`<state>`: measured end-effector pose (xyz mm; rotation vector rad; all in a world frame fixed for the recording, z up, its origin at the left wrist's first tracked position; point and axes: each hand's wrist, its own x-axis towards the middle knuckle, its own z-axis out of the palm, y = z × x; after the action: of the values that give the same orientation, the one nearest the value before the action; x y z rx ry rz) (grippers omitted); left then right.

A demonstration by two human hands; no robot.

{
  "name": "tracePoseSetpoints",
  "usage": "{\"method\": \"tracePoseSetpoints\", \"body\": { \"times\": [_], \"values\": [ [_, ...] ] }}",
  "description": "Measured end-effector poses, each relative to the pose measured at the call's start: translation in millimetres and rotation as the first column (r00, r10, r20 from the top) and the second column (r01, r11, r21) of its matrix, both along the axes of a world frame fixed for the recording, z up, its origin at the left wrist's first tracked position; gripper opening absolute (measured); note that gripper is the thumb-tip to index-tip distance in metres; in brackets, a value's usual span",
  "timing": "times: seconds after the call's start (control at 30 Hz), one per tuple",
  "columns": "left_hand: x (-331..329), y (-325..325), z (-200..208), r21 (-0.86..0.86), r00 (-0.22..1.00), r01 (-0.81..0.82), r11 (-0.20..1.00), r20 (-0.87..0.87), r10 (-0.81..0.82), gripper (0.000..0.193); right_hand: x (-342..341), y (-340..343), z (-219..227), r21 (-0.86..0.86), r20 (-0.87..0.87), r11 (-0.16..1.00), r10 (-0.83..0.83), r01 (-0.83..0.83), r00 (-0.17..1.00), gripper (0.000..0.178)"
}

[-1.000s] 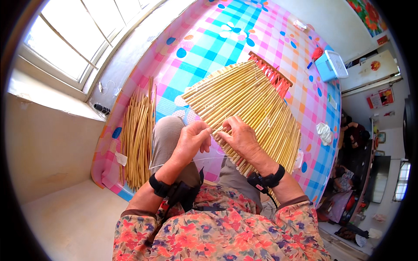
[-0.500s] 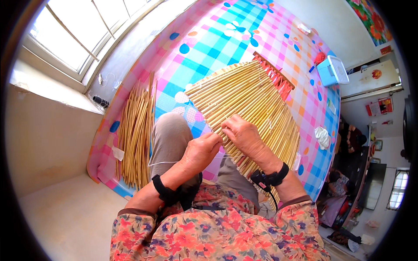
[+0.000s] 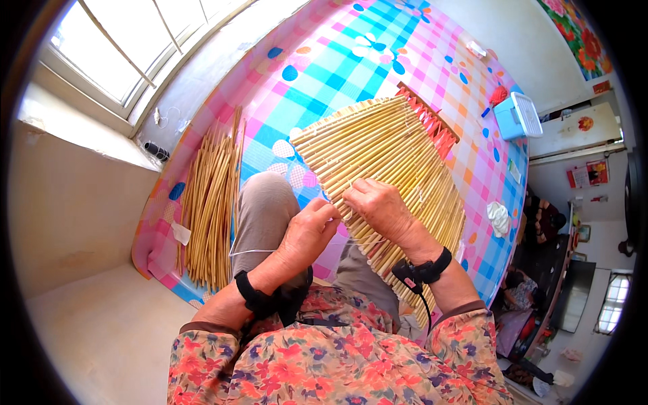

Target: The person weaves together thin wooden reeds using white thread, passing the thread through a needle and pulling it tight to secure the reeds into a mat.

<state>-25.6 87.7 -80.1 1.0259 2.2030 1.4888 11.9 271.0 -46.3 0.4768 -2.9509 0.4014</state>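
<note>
A mat of yellow stalks (image 3: 378, 152) tied side by side with thread lies slanting in front of me and over my lap. At its left edge my right hand (image 3: 379, 208) is closed, thumb and fingertips pinching the edge. My left hand (image 3: 312, 233) is closed too, just left of that edge, its fingertips pressed together on a white string (image 3: 253, 252). The string trails from beneath this hand across my raised knee. What exactly lies between the right fingertips is hidden.
Loose stalks (image 3: 210, 209) lie in a pile left of my knee. A dark bar with red strips (image 3: 435, 125) borders the mat's far side. On the checked cover (image 3: 324, 61) are a blue box with a white lid (image 3: 516, 116) and a white cloth (image 3: 498, 219). A dark spool (image 3: 156, 150) rests on the windowsill.
My left hand has drawn slightly left, opening a small gap from the right hand. The right hand stays at the mat's edge.
</note>
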Motion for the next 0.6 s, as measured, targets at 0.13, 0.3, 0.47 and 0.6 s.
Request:
{"method": "tracePoseSetpoints", "body": {
  "times": [0.13, 0.3, 0.47, 0.6],
  "values": [
    [1, -1, -5, 0.015, 0.996, 0.0, 1.0, 0.091, -0.001, 0.007, -3, 3, 2, 0.041, -0.002, 0.998, 0.057, -0.057, 0.998, 0.004],
    [0, -1, -4, 0.019, 0.997, 0.004, 1.0, 0.083, -0.006, 0.005, -3, 7, -6, -0.046, -0.012, 0.999, 0.016, -0.017, 1.0, 0.004],
    [-1, 1, -6, 0.031, 0.997, -0.001, 1.0, 0.075, -0.002, 0.005, -2, 5, -11, -0.222, 0.132, 0.955, -0.17, 0.196, 0.977, 0.005],
    [-2, 1, -6, 0.034, 0.997, 0.001, 0.999, 0.081, -0.003, 0.005, -1, 6, -16, -0.351, 0.199, 0.899, -0.201, 0.261, 0.959, 0.006]
  ]
}}
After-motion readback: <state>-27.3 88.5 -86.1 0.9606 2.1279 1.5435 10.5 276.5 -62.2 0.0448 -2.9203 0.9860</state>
